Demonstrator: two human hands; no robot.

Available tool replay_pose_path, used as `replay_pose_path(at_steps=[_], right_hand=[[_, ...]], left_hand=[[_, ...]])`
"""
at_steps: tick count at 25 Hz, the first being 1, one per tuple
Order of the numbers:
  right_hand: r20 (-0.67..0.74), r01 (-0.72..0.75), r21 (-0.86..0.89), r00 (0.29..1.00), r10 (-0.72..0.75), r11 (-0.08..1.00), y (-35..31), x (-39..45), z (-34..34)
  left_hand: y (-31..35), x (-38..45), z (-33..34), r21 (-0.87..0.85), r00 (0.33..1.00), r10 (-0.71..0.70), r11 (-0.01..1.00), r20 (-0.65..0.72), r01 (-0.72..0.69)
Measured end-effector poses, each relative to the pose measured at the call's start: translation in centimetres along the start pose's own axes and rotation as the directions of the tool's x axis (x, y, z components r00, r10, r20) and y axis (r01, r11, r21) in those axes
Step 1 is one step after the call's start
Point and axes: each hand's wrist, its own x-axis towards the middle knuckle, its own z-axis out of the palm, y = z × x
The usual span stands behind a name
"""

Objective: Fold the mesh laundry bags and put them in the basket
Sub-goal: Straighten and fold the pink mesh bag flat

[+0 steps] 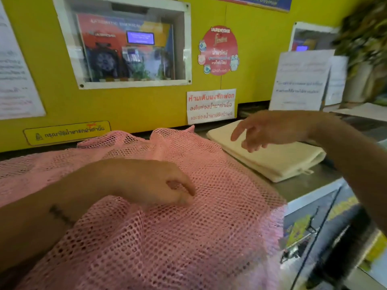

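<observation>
A large pink mesh laundry bag (219, 206) lies spread and rumpled over the metal counter (303, 187), filling the lower left of the view. My left hand (150, 183) rests on its middle, fingers curled and pinching the mesh. My right hand (270, 128) hovers with relaxed, spread fingers above a folded cream mesh bag (278, 162) that lies flat on the counter at the right. It holds nothing. No basket is in view.
A yellow wall (251, 28) with a dispenser window (125, 45), stickers and paper notices (301, 80) stands right behind the counter. The counter's front edge drops off at the right toward machine fronts (326, 237). A plant (366, 34) stands at the far right.
</observation>
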Motion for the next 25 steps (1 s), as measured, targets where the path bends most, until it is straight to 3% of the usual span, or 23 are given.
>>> replay_pose_path(at_steps=[2, 5, 8, 11, 13, 17, 21, 25], right_hand=[[0.034, -0.062, -0.068, 0.997, 0.064, 0.996, -0.5, 0.4, 1.4], [-0.04, -0.095, -0.155, 0.995, 0.09, 0.983, -1.3, 2.2, 2.7], [-0.146, -0.098, -0.182, 0.987, 0.072, 0.978, -0.5, 6.3, 3.8], [-0.23, -0.108, -0.181, 0.971, 0.065, 0.978, 0.7, 11.1, 4.1], [-0.251, -0.073, -0.24, 0.968, 0.01, 0.968, 0.9, 13.4, 3.7], [-0.287, -0.031, -0.263, 0.957, -0.048, 0.964, 1.2, 17.7, 3.4], [-0.186, -0.03, -0.31, 0.982, -0.03, 0.95, 1.3, 21.7, 4.5], [-0.005, 0.092, -0.354, 0.995, -0.101, 0.931, 1.0, 23.5, 4.8]], left_hand=[[0.1, 0.0, -0.4, -0.086, 0.996, 0.05, 0.995, -0.068, -0.055], [-1.3, 0.4, -1.3, -0.192, 0.938, 0.041, 0.975, -0.343, -0.112], [-3.7, 0.7, -1.6, -0.145, 0.887, -0.056, 0.989, -0.458, -0.012], [-6.6, 0.7, -0.8, -0.063, 0.87, -0.149, 0.989, -0.47, 0.135], [-8.0, 0.7, 0.1, -0.101, 0.864, -0.214, 0.977, -0.455, 0.189], [-9.4, 1.0, 2.0, -0.058, 0.884, -0.326, 0.944, -0.336, 0.326], [-9.6, 1.0, 2.6, -0.078, 0.822, -0.417, 0.903, -0.388, 0.422], [-8.4, 0.8, 2.0, -0.078, 0.729, -0.498, 0.846, -0.469, 0.528]])
